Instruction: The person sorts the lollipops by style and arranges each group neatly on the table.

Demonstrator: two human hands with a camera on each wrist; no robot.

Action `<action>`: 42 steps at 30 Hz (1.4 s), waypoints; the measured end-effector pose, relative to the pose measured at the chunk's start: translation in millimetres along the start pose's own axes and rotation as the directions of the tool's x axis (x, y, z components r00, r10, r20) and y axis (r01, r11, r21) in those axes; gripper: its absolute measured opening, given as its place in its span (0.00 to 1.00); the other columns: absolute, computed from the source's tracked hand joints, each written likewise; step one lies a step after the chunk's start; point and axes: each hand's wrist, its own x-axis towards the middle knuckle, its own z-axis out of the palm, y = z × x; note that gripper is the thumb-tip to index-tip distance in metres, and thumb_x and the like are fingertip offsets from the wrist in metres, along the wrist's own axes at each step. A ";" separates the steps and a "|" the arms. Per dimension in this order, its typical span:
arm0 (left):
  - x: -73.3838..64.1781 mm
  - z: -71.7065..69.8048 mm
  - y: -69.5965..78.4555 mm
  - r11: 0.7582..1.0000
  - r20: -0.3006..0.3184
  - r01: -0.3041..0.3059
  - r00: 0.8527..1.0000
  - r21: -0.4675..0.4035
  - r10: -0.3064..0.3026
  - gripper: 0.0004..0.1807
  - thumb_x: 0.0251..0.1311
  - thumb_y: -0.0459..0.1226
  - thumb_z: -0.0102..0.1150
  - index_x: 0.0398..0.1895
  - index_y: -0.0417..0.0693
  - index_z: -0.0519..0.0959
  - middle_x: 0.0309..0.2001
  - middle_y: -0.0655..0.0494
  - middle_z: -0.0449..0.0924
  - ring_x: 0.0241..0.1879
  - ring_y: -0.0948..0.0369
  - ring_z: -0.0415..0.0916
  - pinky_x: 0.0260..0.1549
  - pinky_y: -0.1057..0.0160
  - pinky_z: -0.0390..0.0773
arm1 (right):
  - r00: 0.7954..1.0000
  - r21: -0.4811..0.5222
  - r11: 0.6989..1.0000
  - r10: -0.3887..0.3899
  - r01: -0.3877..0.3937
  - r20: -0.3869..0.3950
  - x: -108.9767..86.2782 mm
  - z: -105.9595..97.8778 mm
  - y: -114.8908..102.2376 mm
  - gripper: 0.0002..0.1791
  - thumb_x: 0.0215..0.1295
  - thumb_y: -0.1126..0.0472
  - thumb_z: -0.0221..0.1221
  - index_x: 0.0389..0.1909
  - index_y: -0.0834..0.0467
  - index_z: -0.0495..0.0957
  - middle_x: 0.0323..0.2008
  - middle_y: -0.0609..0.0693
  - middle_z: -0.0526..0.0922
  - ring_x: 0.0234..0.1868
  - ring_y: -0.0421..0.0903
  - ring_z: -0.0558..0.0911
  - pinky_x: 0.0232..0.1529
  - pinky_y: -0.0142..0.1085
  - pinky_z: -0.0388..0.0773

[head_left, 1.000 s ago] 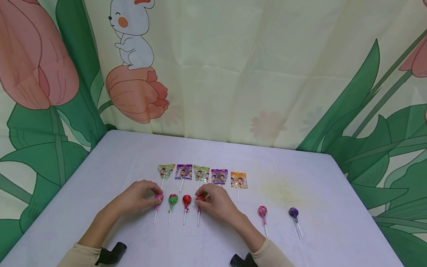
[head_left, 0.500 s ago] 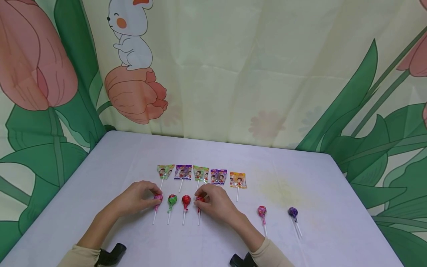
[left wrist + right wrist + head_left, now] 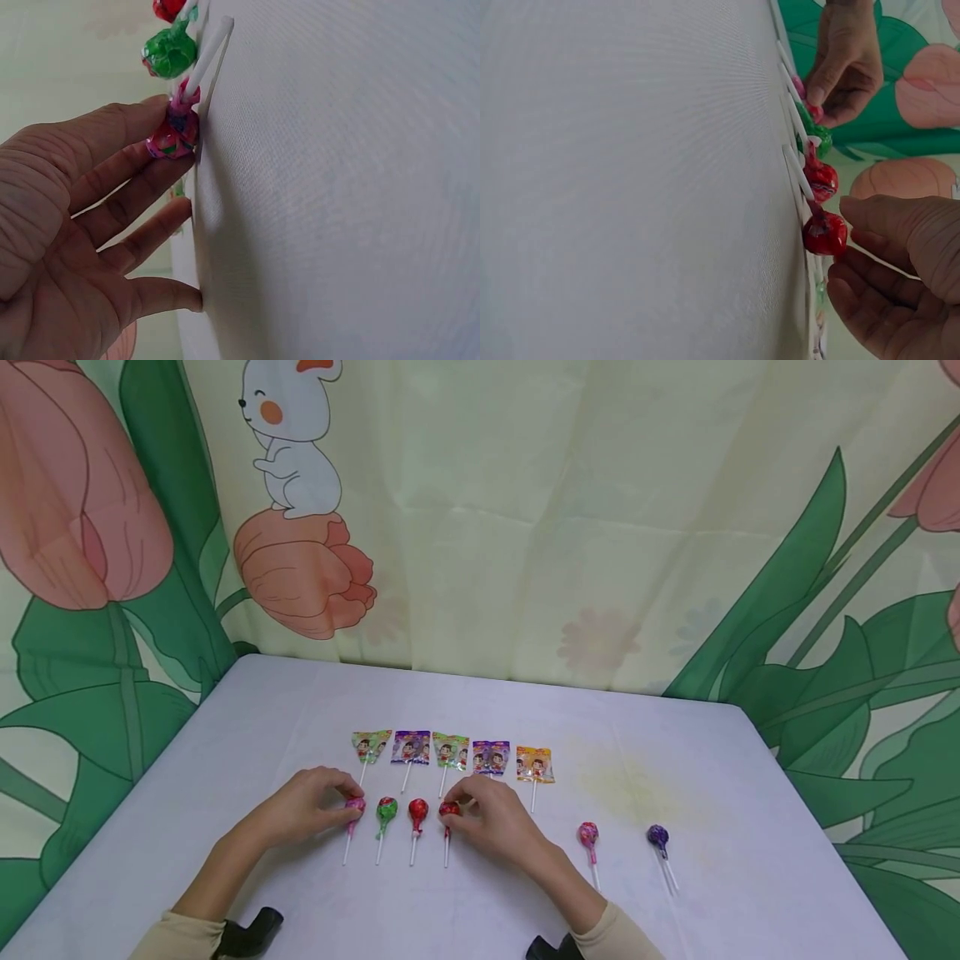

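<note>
In the head view my left hand [image 3: 318, 806] is at the left end of a row of lollipops, pinching a pink lollipop [image 3: 176, 139] by its wrapped head between thumb and fingers. My right hand [image 3: 491, 818] is at the row's right end, beside a red lollipop [image 3: 826, 234]. Its thumb and fingers stand spread around that candy head, with a fingertip close to it; contact is hard to tell. Between the hands lie a green lollipop [image 3: 387, 810] and another red lollipop [image 3: 418, 811], sticks toward me.
Behind the row lie several bagged lollipops, among them a purple one [image 3: 411, 747] and an orange one [image 3: 536, 765]. To the right, a pink lollipop [image 3: 588, 835] and a dark purple lollipop [image 3: 658, 837] lie apart on the white table [image 3: 750, 777].
My right hand has shifted slightly right and its fingers have loosened, showing more of the red lollipop, which stays in place. The left hand keeps its hold on the pink lollipop.
</note>
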 end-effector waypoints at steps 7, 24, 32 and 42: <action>-0.1 0.7 -1.0 1.000 -0.006 -0.001 1.000 0.002 0.001 0.12 0.56 0.39 0.75 0.42 0.50 0.86 0.38 0.65 0.83 0.47 0.57 0.78 0.57 0.39 0.76 | 0.999 -0.005 1.000 -0.014 0.014 -0.041 -10.1 -7.3 3.7 0.09 0.62 0.62 0.70 0.43 0.56 0.85 0.41 0.47 0.87 0.44 0.47 0.84 0.44 0.36 0.82; -0.5 0.6 0.8 1.000 -0.001 0.006 1.000 0.006 -0.006 0.11 0.57 0.39 0.75 0.41 0.51 0.86 0.37 0.65 0.83 0.46 0.57 0.78 0.57 0.40 0.76 | 0.995 0.002 0.999 0.044 -0.044 -0.084 -31.3 -22.7 16.5 0.10 0.62 0.63 0.70 0.43 0.57 0.84 0.40 0.47 0.86 0.43 0.47 0.84 0.46 0.39 0.84; -0.3 0.4 0.5 1.000 -0.005 0.015 1.000 0.004 -0.015 0.10 0.57 0.39 0.75 0.41 0.51 0.86 0.38 0.65 0.83 0.48 0.56 0.78 0.58 0.39 0.75 | 0.991 -0.006 0.996 0.084 -0.085 -0.102 -40.7 -31.3 21.9 0.10 0.62 0.62 0.71 0.43 0.56 0.84 0.41 0.47 0.86 0.42 0.47 0.84 0.46 0.40 0.84; 0.1 0.5 0.1 1.000 -0.002 0.016 1.000 0.006 -0.016 0.11 0.57 0.39 0.75 0.42 0.51 0.86 0.38 0.65 0.83 0.47 0.57 0.78 0.58 0.39 0.75 | 0.989 -0.030 0.997 0.068 -0.072 -0.132 -53.9 -42.4 30.0 0.10 0.61 0.62 0.71 0.42 0.55 0.84 0.40 0.45 0.86 0.41 0.45 0.84 0.45 0.39 0.84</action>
